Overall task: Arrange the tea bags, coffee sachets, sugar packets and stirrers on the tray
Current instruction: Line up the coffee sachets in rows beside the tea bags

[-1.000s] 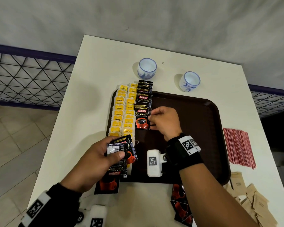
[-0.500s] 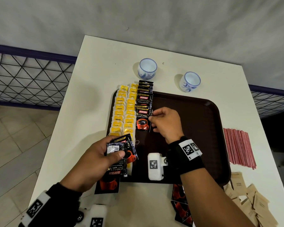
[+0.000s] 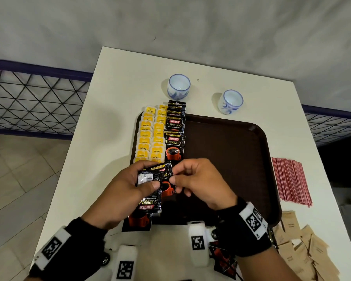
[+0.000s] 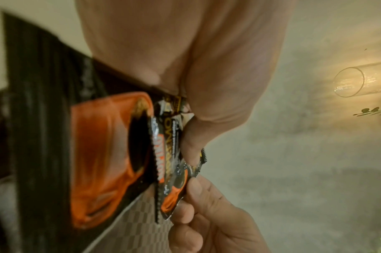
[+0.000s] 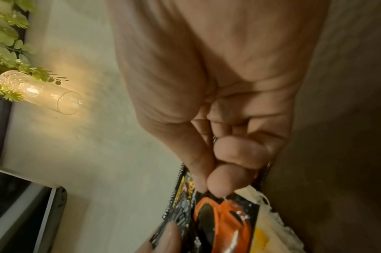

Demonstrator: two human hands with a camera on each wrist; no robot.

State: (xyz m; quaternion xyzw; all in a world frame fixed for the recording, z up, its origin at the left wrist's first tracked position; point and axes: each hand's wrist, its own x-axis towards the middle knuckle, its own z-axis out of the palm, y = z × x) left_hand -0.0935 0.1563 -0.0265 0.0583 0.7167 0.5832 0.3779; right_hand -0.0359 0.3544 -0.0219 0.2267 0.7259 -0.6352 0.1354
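Note:
My left hand (image 3: 148, 176) grips a stack of black coffee sachets (image 3: 150, 201) over the tray's near left corner. My right hand (image 3: 175, 175) pinches the edge of the top sachet (image 3: 166, 175) of that stack. In the right wrist view, its thumb and fingertips (image 5: 224, 184) close on that sachet (image 5: 220, 217). On the left of the brown tray (image 3: 231, 159) lie two columns of yellow tea bags (image 3: 150, 136) and a row of coffee sachets (image 3: 174, 136). Red stirrers (image 3: 290, 179) and brown sugar packets (image 3: 304, 248) lie on the table, right of the tray.
Two white-and-blue cups (image 3: 178, 86) (image 3: 230, 101) stand beyond the tray's far edge. More coffee sachets (image 3: 223, 260) lie on the table under my right wrist. The white table (image 3: 118, 110) ends at the left above a tiled floor and a mesh railing.
My right hand has left the sachet row on the tray and come back to the stack, taking hold of its top sachet. My left hand moved slightly right and forward with the stack.

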